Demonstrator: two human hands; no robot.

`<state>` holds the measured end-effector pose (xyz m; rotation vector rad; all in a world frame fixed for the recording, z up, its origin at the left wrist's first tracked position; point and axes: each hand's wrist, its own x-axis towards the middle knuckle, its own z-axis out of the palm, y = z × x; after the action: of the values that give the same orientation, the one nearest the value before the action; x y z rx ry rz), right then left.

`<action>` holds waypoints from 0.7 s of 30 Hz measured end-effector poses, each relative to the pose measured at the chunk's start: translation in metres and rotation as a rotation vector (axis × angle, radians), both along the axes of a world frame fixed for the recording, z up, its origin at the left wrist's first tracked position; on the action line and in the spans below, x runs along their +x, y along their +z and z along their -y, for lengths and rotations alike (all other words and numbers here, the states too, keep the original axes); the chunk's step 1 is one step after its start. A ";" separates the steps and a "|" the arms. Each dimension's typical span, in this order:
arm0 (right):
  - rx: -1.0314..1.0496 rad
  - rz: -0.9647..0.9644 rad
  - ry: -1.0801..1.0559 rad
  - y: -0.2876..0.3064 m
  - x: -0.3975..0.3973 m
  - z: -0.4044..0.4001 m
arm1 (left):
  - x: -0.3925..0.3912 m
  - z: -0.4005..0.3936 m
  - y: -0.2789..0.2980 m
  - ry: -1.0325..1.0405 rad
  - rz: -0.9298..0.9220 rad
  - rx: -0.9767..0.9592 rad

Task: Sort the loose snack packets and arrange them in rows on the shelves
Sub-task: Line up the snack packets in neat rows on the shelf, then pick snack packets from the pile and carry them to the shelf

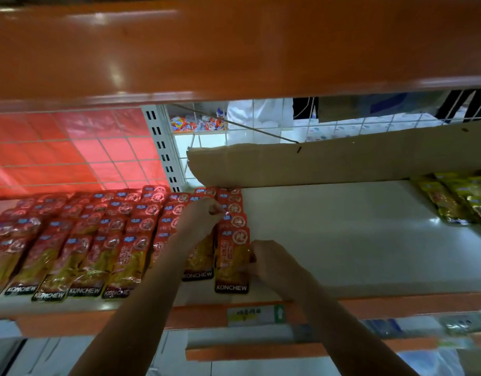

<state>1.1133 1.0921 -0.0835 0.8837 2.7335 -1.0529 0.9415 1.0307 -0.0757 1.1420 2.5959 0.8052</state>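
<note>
Red rows mostly laid, right half of the shelf still bare.

Nearest, the right hand point(271, 260) curls its fingers against the right edge of the front red packet point(232, 263) in the last row, seemingly squaring it up; whether it pinches the packet or only presses it I cannot tell. Just beyond, the left hand point(200, 217) has its fingers bunched over packets further back in the same two rows, apparently pinching one. The red snack packets point(79, 248) fill the left of the white shelf point(342, 240) in overlapping rows. Further right the shelf is bare up to the yellow packets point(456, 199), so by my judgement much remains. A cardboard strip point(328, 161) stands behind.
</note>
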 end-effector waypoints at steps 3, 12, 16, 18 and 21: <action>0.100 0.080 0.055 0.001 -0.004 -0.002 | 0.003 -0.001 -0.002 0.018 -0.030 -0.020; 0.237 0.006 0.088 0.026 -0.006 -0.022 | 0.008 0.016 0.002 0.137 -0.132 0.000; 0.446 -0.152 0.205 0.034 -0.041 -0.025 | 0.006 0.048 0.007 0.220 -0.268 -0.148; 0.520 -0.225 0.323 0.037 -0.063 -0.014 | 0.002 0.072 0.010 0.276 -0.311 -0.220; 0.549 -0.264 0.475 0.036 -0.102 0.019 | -0.010 0.118 0.011 0.360 -0.311 -0.350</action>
<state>1.0108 1.0736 -0.0478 0.0894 3.2707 -0.3543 0.9319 0.9132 -0.0643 0.7606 3.0890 0.2137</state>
